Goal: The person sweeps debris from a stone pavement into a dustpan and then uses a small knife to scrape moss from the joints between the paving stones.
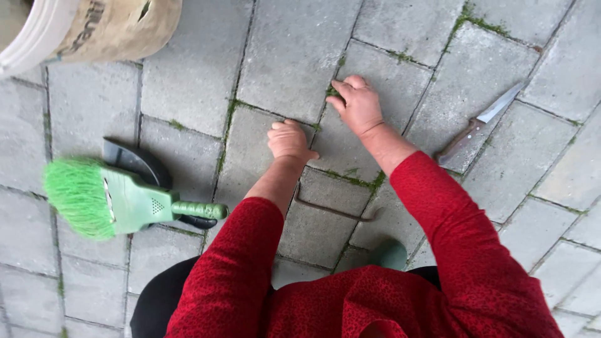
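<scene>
I crouch over grey paving stones (pixel 294 50), my red sleeves (pixel 451 225) filling the lower part of the view, and I take the seam of moss (pixel 330 92) at my right fingertips as the landmark. A pale bucket (pixel 81 25) stands well to the left of that seam and beyond it, at the top corner. Nearer me and left of the seam lies a green hand brush (pixel 119 199), bristles pointing left and handle pointing right toward my left arm, resting across a dark dustpan (pixel 141 166).

To the right of the seam, well apart from it, a knife (pixel 479 124) with a wooden handle lies flat on the stones. Its long axis runs on a slant, blade tip up and to the right, handle end down and to the left, toward my right forearm. My right hand is clearly the nearer of the two to it. A thin rusty hooked rod (pixel 332 209) lies on the stones below the seam, between my forearms, its long axis running roughly left to right.

My right hand (pixel 358 106) is at the seam itself, fingers drawn together and pinching down into the green joint; whether any moss is in its grip I cannot tell. My left hand (pixel 289 141) sits just below and left of the seam, curled into a loose fist on the stone, holding nothing I can see.
</scene>
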